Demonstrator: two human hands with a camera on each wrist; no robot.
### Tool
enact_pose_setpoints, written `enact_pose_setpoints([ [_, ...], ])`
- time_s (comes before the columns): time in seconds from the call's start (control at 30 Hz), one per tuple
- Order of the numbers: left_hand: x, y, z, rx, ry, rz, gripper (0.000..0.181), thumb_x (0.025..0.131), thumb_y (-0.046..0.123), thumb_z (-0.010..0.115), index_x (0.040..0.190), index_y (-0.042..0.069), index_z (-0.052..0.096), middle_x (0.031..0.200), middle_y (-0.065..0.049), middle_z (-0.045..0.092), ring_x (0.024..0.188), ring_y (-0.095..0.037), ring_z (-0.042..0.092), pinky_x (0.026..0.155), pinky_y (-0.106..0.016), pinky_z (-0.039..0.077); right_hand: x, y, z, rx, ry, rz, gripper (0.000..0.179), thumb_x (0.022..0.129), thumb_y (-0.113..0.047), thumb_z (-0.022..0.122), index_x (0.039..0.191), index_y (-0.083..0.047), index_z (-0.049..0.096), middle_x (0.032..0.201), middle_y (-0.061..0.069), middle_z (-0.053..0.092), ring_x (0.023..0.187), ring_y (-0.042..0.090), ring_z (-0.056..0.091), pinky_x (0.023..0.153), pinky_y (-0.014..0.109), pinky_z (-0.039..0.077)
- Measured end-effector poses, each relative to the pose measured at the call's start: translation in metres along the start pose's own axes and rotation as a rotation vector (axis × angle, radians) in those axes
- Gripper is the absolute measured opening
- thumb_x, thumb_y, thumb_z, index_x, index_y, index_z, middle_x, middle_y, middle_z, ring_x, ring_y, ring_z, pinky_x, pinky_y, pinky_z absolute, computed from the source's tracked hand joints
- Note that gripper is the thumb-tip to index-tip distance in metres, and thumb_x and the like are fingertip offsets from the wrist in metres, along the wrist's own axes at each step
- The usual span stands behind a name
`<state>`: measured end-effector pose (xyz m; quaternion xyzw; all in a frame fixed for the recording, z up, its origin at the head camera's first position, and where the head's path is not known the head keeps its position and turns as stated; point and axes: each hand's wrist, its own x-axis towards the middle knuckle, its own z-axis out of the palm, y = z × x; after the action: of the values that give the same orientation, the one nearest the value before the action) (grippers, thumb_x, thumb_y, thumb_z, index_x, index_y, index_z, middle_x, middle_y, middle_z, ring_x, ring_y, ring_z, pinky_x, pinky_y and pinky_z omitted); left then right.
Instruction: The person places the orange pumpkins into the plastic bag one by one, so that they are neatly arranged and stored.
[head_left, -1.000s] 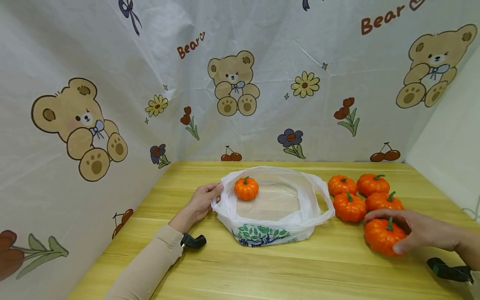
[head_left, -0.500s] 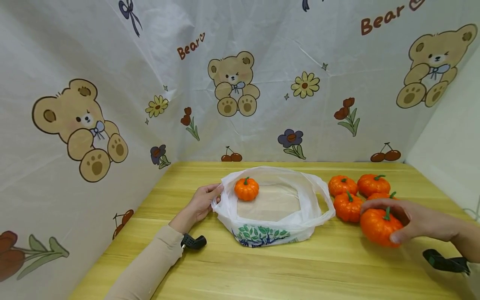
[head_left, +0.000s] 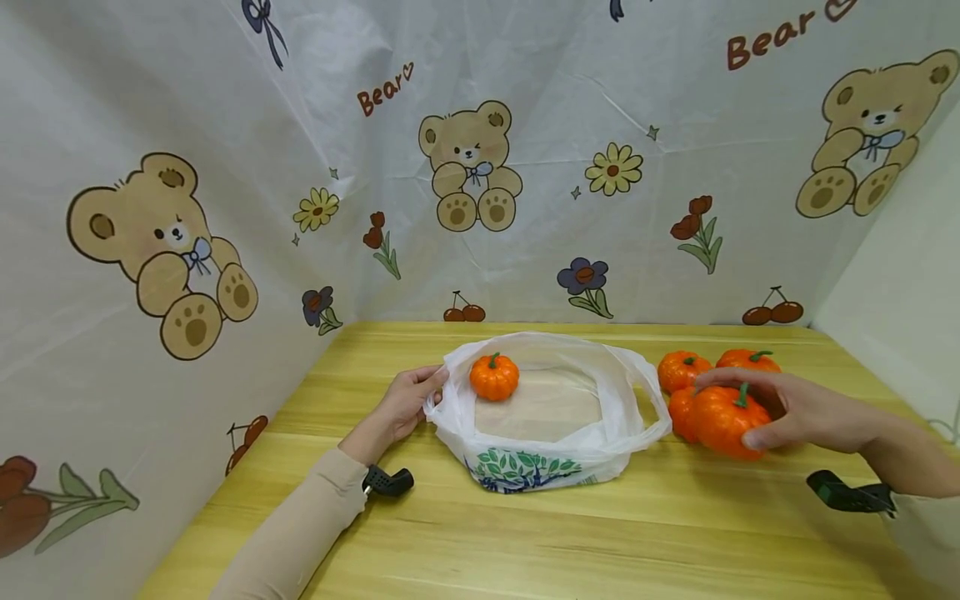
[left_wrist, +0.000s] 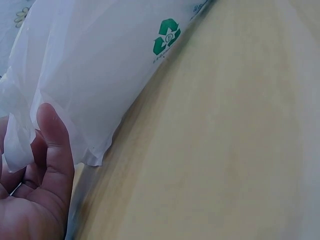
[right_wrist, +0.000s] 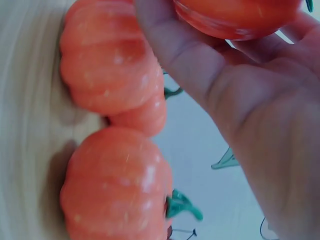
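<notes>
An open white plastic bag (head_left: 525, 467) with a green and blue tree print stands mid-table. My left hand (head_left: 405, 404) grips its left handle; in the left wrist view, thumb and fingers of this hand (left_wrist: 42, 170) hold the thin plastic. One small orange pumpkin (head_left: 494, 377) lies inside the bag at the left. My right hand (head_left: 810, 412) holds another orange pumpkin (head_left: 726, 423) with a green stem, raised above the table right of the bag. In the right wrist view the held pumpkin (right_wrist: 240, 17) sits between thumb and fingers, over other pumpkins.
Several more orange pumpkins (head_left: 682, 370) are grouped at the right on the wooden table (head_left: 525, 542), partly hidden by my right hand. The bag's right handle loop (head_left: 652, 400) stands up close beside them. A bear-patterned cloth (head_left: 510, 267) hangs behind.
My right hand has lifted the nearest pumpkin off the table and carried it left and up, in front of the other pumpkins. My left hand and the bag have stayed put.
</notes>
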<state>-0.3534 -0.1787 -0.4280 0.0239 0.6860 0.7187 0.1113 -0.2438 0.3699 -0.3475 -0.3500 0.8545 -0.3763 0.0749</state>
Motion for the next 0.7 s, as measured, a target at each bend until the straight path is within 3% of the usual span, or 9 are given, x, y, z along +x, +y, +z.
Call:
enact_pose_setpoints([
  [0.3,-0.001,0.0,-0.001,-0.003,-0.012,-0.002,0.052,0.104,0.03,0.065,0.146,0.001,0.054,0.098,-0.002,0.059,0.072,-0.009,0.053,0.059,-0.021,0.053,0.02,-0.011,0.003,0.09,-0.046,0.001,0.062,0.095,0.0,0.062,0.153,-0.013,0.044,0.141,-0.005,0.054,0.115,0.014,0.059,0.089,0.025,0.053],
  [0.47,0.0,-0.001,-0.001,-0.007,-0.004,-0.001,0.052,0.103,0.03,0.065,0.145,0.001,0.054,0.1,-0.003,0.06,0.071,-0.009,0.054,0.059,-0.021,0.053,0.036,-0.016,0.006,0.124,-0.046,-0.031,0.062,0.094,0.002,0.062,0.152,-0.011,0.044,0.139,-0.001,0.057,0.113,0.017,0.06,0.089,0.027,0.055],
  [0.7,0.001,-0.002,0.0,-0.015,0.007,-0.001,0.049,0.103,0.028,0.066,0.144,0.002,0.057,0.104,-0.004,0.061,0.072,-0.009,0.055,0.06,-0.021,0.053,0.057,-0.024,0.012,0.198,-0.064,0.028,0.065,0.094,-0.002,0.067,0.153,-0.01,0.041,0.137,0.003,0.055,0.113,0.02,0.059,0.089,0.031,0.057],
])
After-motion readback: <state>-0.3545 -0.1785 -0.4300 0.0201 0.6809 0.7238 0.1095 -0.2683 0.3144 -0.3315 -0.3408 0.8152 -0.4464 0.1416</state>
